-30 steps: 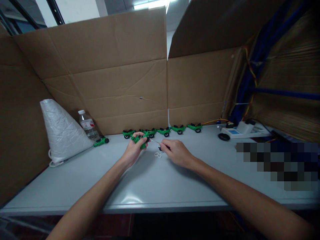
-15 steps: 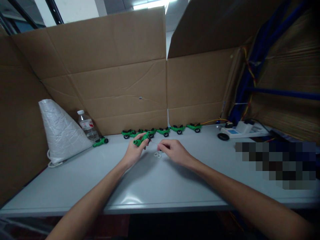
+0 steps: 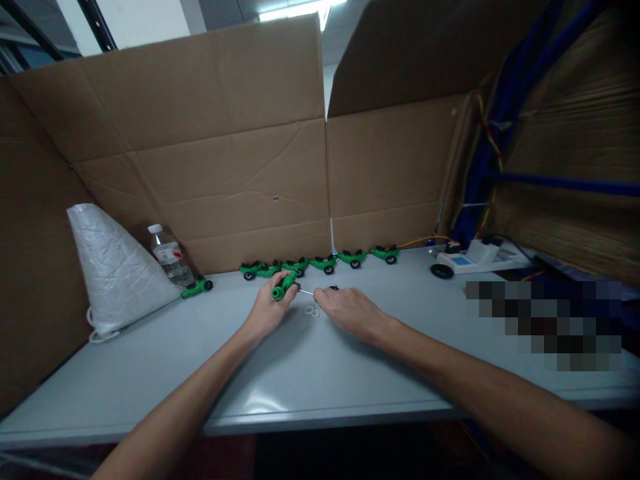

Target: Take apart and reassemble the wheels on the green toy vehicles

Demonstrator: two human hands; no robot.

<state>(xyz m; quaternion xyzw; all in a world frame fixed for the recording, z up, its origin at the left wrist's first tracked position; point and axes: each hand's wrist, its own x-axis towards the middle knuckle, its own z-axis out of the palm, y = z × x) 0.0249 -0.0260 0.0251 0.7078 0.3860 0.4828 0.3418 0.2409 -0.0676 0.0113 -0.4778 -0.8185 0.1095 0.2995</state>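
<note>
My left hand (image 3: 267, 308) is closed around a small green toy vehicle body (image 3: 283, 287), held just above the grey table (image 3: 280, 373). A thin metal axle (image 3: 306, 292) sticks out of the toy toward my right hand (image 3: 347, 309). My right hand pinches the axle's far end, where a small black wheel (image 3: 333, 288) shows beside the fingertips. Two small white rings (image 3: 313, 311) lie on the table between my hands.
A row of several finished green toy vehicles (image 3: 320, 263) lines the cardboard back wall (image 3: 240, 180). One more green toy (image 3: 197, 287) lies by a water bottle (image 3: 169, 257) and a white bag (image 3: 113, 267) at the left. A white device (image 3: 467, 259) sits at the right.
My left hand has turned the green toy so its end points down and left. The view has shifted slightly; the black wheel by my right fingers now shows.
</note>
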